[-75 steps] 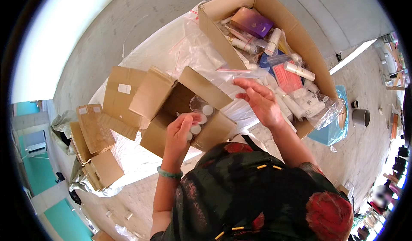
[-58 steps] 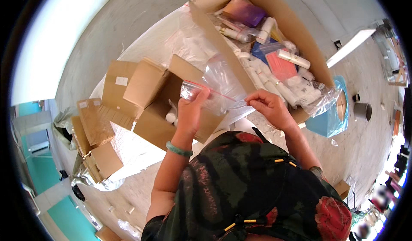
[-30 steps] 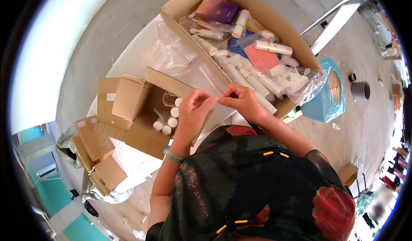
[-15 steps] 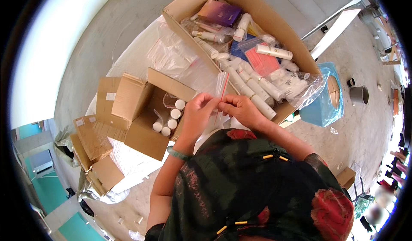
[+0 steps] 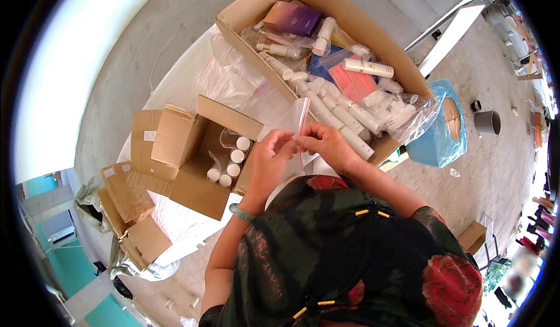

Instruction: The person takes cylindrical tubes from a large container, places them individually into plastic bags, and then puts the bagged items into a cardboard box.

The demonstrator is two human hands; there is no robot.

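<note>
Two hands (image 5: 272,154) (image 5: 328,146) on one plastic bag (image 5: 300,110), five white caps (image 5: 233,169) nearby

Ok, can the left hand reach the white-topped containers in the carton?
Likely yes: the carton stands open and the white-topped containers sit just left of the left hand, though it's pinching a red-striped zip bag.
</note>
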